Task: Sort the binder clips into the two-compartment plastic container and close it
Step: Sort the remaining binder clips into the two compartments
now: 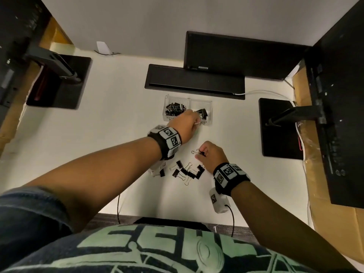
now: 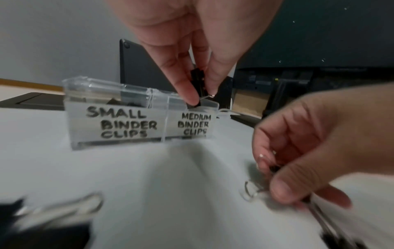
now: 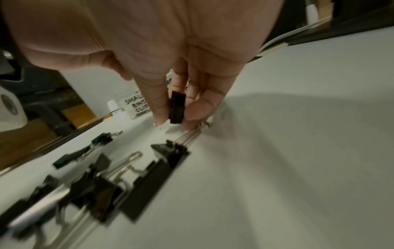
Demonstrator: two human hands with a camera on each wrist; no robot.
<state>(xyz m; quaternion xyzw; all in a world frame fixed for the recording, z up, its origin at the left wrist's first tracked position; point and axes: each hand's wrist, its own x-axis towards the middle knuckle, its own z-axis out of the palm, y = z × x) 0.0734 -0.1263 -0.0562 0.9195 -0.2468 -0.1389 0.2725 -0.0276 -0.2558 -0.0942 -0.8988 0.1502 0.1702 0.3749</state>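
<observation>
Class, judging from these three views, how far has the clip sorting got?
Done: both compartments of the container already hold clips. In hand: the left hand pinches a clip over the side labelled medium; the right hand pinches another clip just above the table. Left: a pile of loose clips on the table, and the lid is still open.

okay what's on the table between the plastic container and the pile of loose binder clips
In the head view, mostly bare white table. Only the right hand, pinching a binder clip, sits between the container and the loose clips.
</observation>
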